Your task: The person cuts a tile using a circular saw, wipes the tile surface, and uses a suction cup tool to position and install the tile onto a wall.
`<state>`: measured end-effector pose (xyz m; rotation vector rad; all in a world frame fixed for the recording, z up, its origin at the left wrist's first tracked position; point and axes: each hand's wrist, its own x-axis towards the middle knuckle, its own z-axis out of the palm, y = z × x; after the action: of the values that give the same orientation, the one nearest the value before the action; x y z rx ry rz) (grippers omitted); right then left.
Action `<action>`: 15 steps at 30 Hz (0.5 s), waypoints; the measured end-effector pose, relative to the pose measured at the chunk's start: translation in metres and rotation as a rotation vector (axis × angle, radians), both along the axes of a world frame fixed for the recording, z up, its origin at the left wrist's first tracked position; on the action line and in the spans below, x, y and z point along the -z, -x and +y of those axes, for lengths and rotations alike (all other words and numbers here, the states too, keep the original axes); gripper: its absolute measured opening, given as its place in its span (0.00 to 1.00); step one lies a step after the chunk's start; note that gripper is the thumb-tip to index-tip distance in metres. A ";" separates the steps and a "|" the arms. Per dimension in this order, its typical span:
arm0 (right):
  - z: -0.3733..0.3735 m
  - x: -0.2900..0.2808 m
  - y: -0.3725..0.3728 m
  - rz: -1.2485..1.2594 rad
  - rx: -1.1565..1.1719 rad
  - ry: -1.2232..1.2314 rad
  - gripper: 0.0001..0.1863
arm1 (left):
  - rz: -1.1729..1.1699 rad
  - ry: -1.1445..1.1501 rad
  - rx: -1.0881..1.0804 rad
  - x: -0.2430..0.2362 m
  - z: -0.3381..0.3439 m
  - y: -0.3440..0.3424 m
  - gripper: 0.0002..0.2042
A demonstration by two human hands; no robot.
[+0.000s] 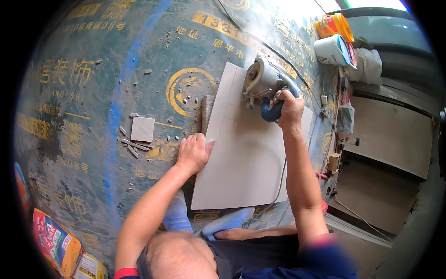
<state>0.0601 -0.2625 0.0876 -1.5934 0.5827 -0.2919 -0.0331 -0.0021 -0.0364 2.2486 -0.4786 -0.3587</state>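
A large pale grey tile (241,158) lies at a slant before me, pencil lines drawn near its far end. My left hand (193,154) is closed on the tile's left edge, thumb on top and fingers curled at the side. In my right hand (291,109) is the blue handle of a handheld tile cutter (267,76). The cutter rests over the far right part of the tile; where its blade meets the surface is hidden from me. A grey block (207,114) shows under the tile's left edge, and the cutter's cord trails over the tile's right side.
A small square tile offcut (142,129) and several thin strips (135,145) lie on the dusty green floor sheet (100,102). Buckets (332,50) stand at the far right, above large leaning panels (390,135). Colourful bags (55,242) sit at the lower left.
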 end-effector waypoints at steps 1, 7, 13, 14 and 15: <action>0.002 -0.001 0.001 0.000 0.005 0.000 0.04 | 0.000 -0.003 -0.001 -0.001 0.001 0.000 0.18; 0.003 -0.003 0.005 0.014 0.022 -0.007 0.04 | -0.017 -0.009 -0.002 0.001 0.000 0.000 0.18; 0.000 0.000 0.011 0.012 0.020 -0.016 0.04 | -0.034 -0.006 -0.007 0.003 0.000 0.001 0.18; 0.000 0.000 0.011 0.007 0.029 -0.030 0.04 | -0.035 -0.004 -0.007 0.002 -0.001 0.001 0.17; 0.000 0.001 0.012 0.007 0.025 -0.037 0.04 | -0.032 -0.008 -0.005 0.002 -0.001 0.000 0.17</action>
<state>0.0484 -0.2630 0.0869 -1.5534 0.6103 -0.2925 -0.0334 -0.0032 -0.0384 2.2655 -0.4888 -0.3227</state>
